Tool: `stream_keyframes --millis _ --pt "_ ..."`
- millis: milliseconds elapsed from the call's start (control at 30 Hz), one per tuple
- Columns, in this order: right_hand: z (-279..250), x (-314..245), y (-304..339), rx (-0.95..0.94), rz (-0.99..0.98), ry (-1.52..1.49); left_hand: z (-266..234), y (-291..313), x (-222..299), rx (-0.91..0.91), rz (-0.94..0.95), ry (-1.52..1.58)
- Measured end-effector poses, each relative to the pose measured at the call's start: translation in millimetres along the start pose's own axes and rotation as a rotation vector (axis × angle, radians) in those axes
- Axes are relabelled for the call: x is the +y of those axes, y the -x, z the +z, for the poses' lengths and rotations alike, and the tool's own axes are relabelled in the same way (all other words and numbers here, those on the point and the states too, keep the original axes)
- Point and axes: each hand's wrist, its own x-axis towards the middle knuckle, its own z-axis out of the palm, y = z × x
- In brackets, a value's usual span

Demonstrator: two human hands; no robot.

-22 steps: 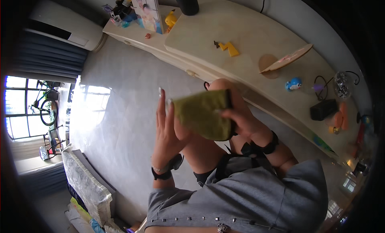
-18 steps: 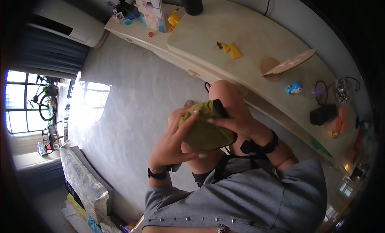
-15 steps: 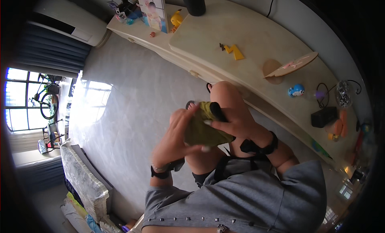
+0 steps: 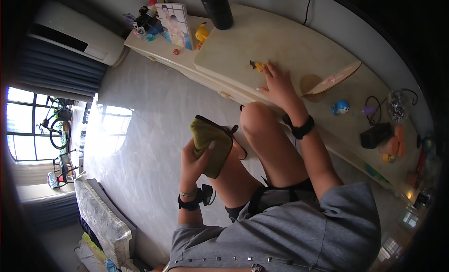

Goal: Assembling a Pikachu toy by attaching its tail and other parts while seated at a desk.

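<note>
In my left hand [image 4: 191,166] is a folded olive-green cloth [image 4: 213,148] with a dark border, its fingers wrapped round it and the thumb on top. The cloth is held above my knee, off to the left of my lap. My right hand [image 4: 279,87] reaches over the pale cabinet top [image 4: 252,33], fingers stretched out and thumb apart. Its fingertips meet a yellow zigzag piece [image 4: 258,66] with a brown end, and they hide most of it. Whether they press on the piece, I cannot tell.
Right of my right hand stands a round wooden plaque [image 4: 334,80]. Beyond it are a blue figurine [image 4: 341,107], a black box [image 4: 375,135] and a clear jar [image 4: 398,110]. A dark cylinder [image 4: 217,10], yellow figure [image 4: 201,36] and picture panel [image 4: 175,26] stand farther left.
My right hand has let go of the cloth and moved up and right to the yellow piece on the cabinet. My left hand keeps the cloth and has shifted slightly left.
</note>
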Motion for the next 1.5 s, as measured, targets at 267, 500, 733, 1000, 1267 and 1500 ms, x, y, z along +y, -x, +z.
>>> stream_keyframes --millis 267,500,733,1000,1267,1500 --pt "-1.9 9.1 41.6 0.071 -0.196 -0.005 -0.6 -2.2 8.9 -0.003 -0.045 0.157" --pt "16.5 20.5 68.7 0.330 -0.211 -0.086 8.8 9.1 24.3 0.057 -0.151 0.517" --pt "-21.9 4.0 94.3 0.395 -0.014 -0.451 9.4 13.0 -6.3 0.028 -0.301 0.910" --pt "-68.3 -76.7 105.1 0.115 0.118 -1.385 61.1 -5.4 35.0 -0.242 -0.297 1.424" --pt "-112.8 -83.6 121.8 0.377 -0.234 -0.683 84.4 -7.8 59.2 0.061 0.077 0.959" --pt "-95.9 -30.4 142.2 0.302 0.071 -1.377 86.8 38.2 98.5 -0.124 0.142 0.697"
